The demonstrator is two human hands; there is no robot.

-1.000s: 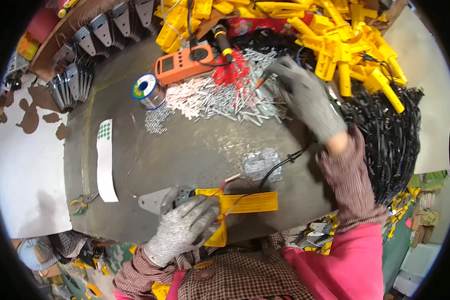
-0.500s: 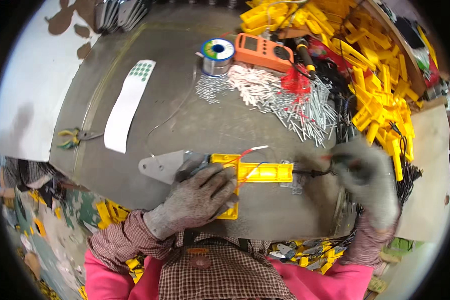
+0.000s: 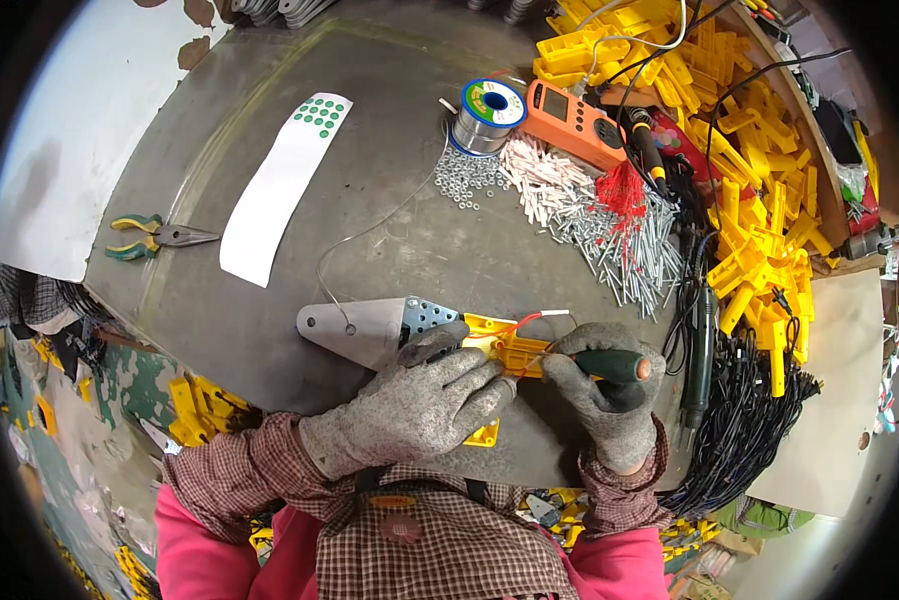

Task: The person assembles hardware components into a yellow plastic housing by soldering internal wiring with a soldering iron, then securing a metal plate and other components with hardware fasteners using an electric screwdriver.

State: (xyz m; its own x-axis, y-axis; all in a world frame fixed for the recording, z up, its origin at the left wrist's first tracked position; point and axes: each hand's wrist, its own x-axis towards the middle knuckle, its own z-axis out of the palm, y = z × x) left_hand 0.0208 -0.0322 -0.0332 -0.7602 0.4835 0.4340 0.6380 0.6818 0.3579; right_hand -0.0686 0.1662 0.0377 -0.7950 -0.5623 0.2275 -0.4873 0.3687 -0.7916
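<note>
Moved inward: our right hand [image 3: 612, 425], grip clenched around 1 green-handled tool [image 3: 610, 365]; our left hand [image 3: 415, 402] grasps 1 yellow casing [image 3: 519, 354].

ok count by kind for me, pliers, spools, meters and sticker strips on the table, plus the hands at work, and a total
pliers: 1
spool: 1
meter: 1
sticker strip: 1
hands: 2 (left hand, right hand)
total: 6

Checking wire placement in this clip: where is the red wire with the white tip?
In the head view, the red wire is just right of centre, at the far edge of the yellow part, between the left grip and right grip.
</note>
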